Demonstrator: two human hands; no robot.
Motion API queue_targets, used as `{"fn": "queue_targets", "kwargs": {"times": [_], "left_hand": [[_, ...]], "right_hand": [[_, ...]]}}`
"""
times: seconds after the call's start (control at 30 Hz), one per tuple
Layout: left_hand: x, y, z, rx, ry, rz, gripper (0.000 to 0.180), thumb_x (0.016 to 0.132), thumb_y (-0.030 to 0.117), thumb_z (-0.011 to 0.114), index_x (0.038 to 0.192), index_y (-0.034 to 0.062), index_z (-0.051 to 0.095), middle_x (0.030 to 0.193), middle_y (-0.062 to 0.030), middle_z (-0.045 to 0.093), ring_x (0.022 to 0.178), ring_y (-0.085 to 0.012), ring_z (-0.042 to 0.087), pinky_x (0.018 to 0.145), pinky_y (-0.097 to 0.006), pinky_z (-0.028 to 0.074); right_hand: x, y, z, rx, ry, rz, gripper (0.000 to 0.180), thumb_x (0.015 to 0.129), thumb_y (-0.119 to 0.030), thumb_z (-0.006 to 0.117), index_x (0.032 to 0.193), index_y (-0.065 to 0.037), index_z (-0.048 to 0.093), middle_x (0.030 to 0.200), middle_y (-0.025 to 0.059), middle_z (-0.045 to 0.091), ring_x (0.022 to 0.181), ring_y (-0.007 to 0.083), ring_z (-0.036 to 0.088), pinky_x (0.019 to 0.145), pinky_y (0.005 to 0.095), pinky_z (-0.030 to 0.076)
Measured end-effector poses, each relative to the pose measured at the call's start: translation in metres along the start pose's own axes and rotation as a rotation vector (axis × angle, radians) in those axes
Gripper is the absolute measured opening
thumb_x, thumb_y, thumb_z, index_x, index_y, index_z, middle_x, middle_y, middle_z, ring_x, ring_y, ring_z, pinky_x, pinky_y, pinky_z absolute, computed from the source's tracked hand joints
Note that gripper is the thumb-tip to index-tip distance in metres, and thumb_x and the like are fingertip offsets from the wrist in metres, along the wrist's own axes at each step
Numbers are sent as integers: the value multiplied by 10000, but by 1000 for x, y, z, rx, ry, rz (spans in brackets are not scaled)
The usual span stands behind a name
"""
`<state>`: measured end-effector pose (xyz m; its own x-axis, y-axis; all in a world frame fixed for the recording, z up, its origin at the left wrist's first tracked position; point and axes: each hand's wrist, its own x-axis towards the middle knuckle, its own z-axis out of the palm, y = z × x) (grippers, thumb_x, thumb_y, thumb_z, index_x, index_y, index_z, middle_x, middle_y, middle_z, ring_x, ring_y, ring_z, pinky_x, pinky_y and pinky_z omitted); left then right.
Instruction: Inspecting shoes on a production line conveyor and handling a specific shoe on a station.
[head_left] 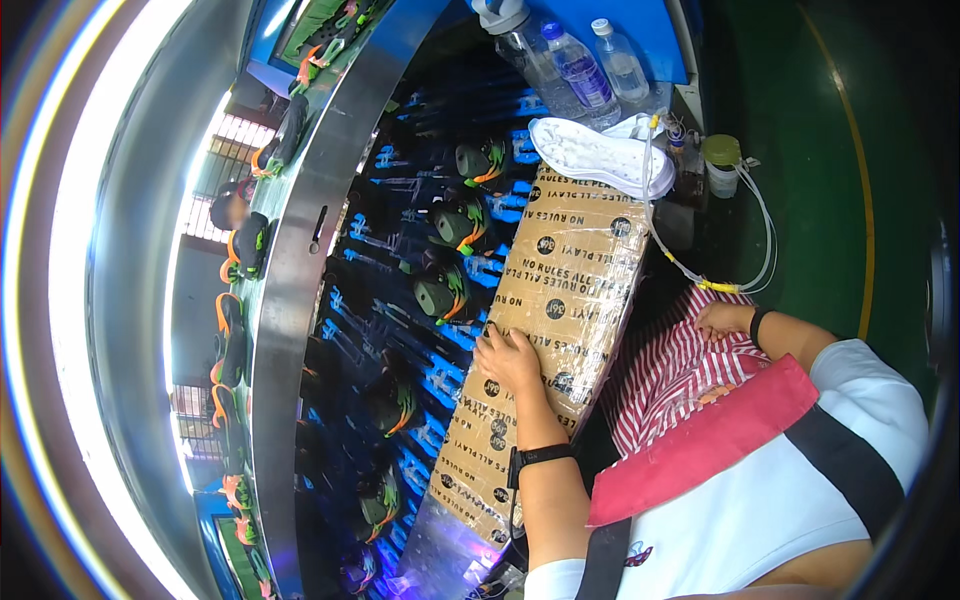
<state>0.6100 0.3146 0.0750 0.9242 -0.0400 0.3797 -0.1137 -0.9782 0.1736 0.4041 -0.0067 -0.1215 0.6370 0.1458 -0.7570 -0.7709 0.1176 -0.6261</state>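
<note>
1. Facing dark shoes (440, 295) on blue racks (440, 380), alongside green floor (820, 210).
2. Touching film-wrapped cardboard (580, 300) between racks and striped apron (655, 365).
3. Resting left hand (510, 362) there — parting fingers slightly.
4. Laying right hand (724, 318) against apron — unclear whether gripping.

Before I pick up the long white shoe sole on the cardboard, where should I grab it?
I'd grip the white shoe sole by the long edges at its middle, coming from the near side, lower in the picture. It lies crosswise on the far end of the cardboard, so one long edge faces that way. I'd avoid its right end, where a white tube seems to cross it.
</note>
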Motion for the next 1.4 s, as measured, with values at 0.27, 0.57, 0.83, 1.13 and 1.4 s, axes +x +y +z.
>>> {"fn": "queue_targets", "kwargs": {"times": [0.27, 0.57, 0.83, 1.13, 1.4], "left_hand": [[0, 1, 0, 1, 15, 9, 436, 813, 338, 483, 1175, 95, 515, 1238, -217, 437, 1166, -385, 364, 991, -471, 248], [-1, 1, 0, 0, 12, -5, 436, 814, 343, 490, 1175, 99, 517, 1238, -214, 437, 1169, -383, 362, 993, -474, 246], [0, 2, 0, 0, -4, -10, 443, 815, 340, 489, 1187, 100, 503, 1248, -213, 427, 1175, -385, 356, 992, -476, 247], [0, 2, -1, -7, -23, -14, 441, 819, 339, 485, 1189, 100, 496, 1263, -209, 413, 1186, -381, 342, 995, -475, 239], [0, 3, -2, -7, -33, -25, 443, 820, 343, 481, 1192, 103, 496, 1262, -209, 415, 1188, -378, 341, 1000, -475, 233]], "right_hand": [[2, 1, -1, -10, -4, 8, 205, 878, -165, 468, 968, -9, 566, 681, 108, 608, 483, 167, 558, 432, 252, 448], [1, 0, 0, -15, -6, 14, 210, 885, -150, 449, 993, 2, 545, 674, 107, 606, 490, 166, 567, 438, 249, 454], [-1, -1, 1, -16, 4, 10, 219, 882, -157, 454, 994, 1, 558, 681, 110, 606, 488, 162, 562, 439, 248, 455], [-1, -1, 1, -8, 15, 12, 187, 861, -124, 468, 973, -24, 579, 675, 118, 597, 484, 173, 558, 431, 255, 454], [-2, -2, 1, -38, 9, -3, 206, 883, -140, 441, 987, -5, 558, 683, 111, 604, 483, 165, 558, 437, 253, 460]]}}
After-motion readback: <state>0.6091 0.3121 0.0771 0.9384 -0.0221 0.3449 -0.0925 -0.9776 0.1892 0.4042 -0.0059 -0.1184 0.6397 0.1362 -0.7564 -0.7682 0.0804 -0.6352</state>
